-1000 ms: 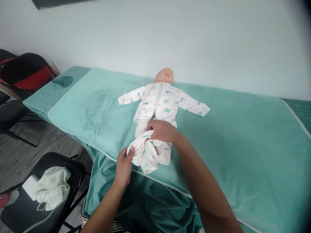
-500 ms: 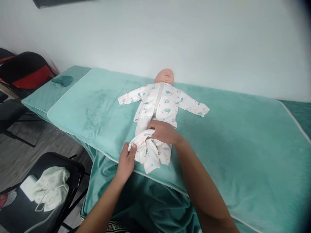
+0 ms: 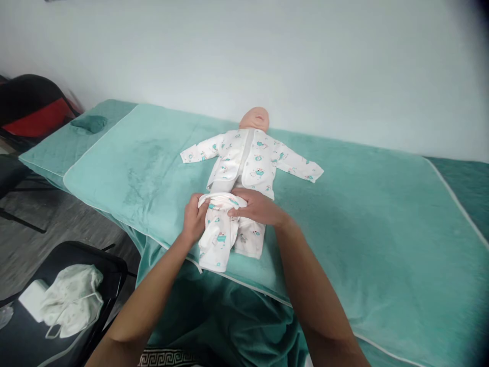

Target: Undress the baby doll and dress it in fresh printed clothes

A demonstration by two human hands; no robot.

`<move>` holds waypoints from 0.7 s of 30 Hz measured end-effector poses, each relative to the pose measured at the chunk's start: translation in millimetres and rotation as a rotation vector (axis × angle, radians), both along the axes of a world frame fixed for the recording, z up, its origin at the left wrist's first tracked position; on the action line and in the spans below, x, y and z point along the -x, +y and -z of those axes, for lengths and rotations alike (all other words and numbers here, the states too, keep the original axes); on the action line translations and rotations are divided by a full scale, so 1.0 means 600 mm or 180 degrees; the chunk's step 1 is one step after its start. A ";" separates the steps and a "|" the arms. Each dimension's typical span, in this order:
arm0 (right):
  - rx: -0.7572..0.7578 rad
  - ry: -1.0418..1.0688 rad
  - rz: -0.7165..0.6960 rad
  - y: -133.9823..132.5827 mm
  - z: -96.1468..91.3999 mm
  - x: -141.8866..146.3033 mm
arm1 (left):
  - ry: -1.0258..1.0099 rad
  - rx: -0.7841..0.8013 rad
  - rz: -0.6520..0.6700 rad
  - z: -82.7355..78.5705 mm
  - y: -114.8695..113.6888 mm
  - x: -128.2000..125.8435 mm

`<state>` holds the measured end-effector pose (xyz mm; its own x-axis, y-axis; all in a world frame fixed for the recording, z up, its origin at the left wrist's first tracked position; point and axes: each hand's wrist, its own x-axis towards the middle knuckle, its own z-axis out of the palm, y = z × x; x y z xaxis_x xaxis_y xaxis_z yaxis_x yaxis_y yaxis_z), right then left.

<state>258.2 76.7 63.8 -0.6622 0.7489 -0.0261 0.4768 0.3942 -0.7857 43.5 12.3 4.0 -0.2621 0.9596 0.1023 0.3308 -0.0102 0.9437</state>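
Observation:
A baby doll (image 3: 254, 118) lies on its back, its head by the wall. It wears a white printed jacket (image 3: 229, 159) with both sleeves spread out and the front partly open. Matching printed baby pants (image 3: 219, 237) cover its legs, the waistband at the upper legs just below the jacket hem. My left hand (image 3: 195, 216) pinches the waistband at its left side. At the middle of the waistband my right hand (image 3: 256, 206) grips the cloth, thumb in front and fingers behind. The doll's feet are hidden.
The doll lies on a green padded bed (image 3: 362, 229) against a white wall (image 3: 324, 66). At lower left a black chair (image 3: 110, 265) bears a pale cloth bundle (image 3: 72, 300) and a white box (image 3: 33, 299). Another chair with red (image 3: 36, 120) stands at far left.
The pants' waistband has moved up the doll's legs toward the jacket, and the bunched legs hang straighter. My left hand has risen with it. The view has shifted slightly.

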 end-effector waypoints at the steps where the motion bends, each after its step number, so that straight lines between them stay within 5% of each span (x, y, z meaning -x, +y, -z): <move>1: 0.0012 0.0012 -0.0050 0.001 0.000 -0.001 | 0.0078 -0.0019 0.0045 -0.002 0.010 0.004; 9: 0.0128 -0.0170 -0.0090 0.001 -0.008 -0.001 | 0.0382 -0.0264 0.0092 -0.004 0.099 0.010; 15: 0.0030 -0.0572 0.0556 0.003 -0.007 0.017 | 0.0636 -0.0343 0.0219 -0.012 0.170 0.001; 21: -0.0131 -0.0534 0.0952 0.005 -0.001 0.035 | 0.0609 -0.0642 0.0180 0.011 0.184 -0.005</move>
